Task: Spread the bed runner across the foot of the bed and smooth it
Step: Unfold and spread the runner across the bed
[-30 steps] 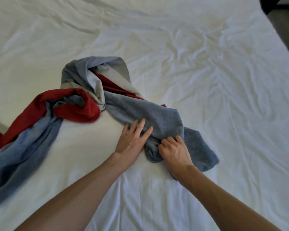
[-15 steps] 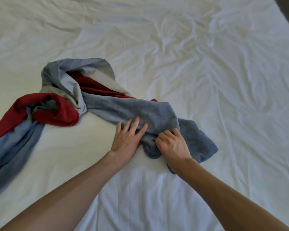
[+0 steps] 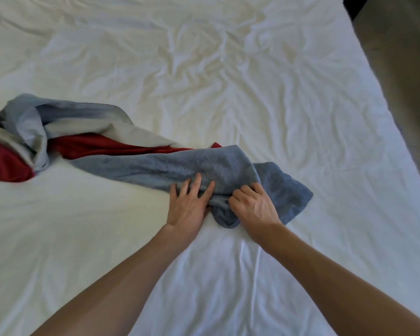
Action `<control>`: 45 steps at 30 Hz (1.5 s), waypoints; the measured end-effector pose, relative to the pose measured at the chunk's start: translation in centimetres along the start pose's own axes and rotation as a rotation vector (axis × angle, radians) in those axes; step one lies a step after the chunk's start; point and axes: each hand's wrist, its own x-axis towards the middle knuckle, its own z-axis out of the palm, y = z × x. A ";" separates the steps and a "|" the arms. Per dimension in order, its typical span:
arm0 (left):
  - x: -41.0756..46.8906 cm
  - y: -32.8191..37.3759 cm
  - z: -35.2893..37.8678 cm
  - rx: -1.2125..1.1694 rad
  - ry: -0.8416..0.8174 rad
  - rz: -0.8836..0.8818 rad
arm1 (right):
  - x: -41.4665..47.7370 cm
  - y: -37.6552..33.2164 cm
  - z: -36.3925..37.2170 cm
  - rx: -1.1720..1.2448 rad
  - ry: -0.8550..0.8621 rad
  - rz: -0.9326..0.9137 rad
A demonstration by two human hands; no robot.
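The bed runner [image 3: 155, 166] is a long, bunched strip of grey-blue, pale grey and red cloth. It lies twisted across the white bed [image 3: 228, 81], running from the left edge of view to the middle. My left hand [image 3: 188, 206] rests flat on the runner's near edge, fingers spread. Just to its right, my right hand [image 3: 254, 208] has its fingers curled around a fold at the runner's grey-blue end. That end is crumpled into a loose heap under and beside my right hand.
The white sheet is heavily creased, mostly towards the far middle. The bed's right edge [image 3: 383, 122] runs diagonally, with brownish floor [image 3: 407, 57] beyond it and a dark object [image 3: 352, 6] at the top right corner.
The runner has been drawn to the right and stretched out longer; its looped, red part now lies further left, partly out of view. Both hands keep their places on the grey-blue end.
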 end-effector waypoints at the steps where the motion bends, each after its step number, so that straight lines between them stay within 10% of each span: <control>1: 0.2 0.5 0.2 -0.010 -0.013 -0.012 | -0.3 0.4 0.3 0.014 0.005 -0.006; 20: 1.4 1.9 0.8 0.023 -0.004 -0.060 | -0.1 3.1 2.3 0.207 0.005 -0.059; 45: 7.1 23.1 -1.9 -0.163 0.202 -0.086 | -10.5 25.2 4.7 0.191 0.294 -0.201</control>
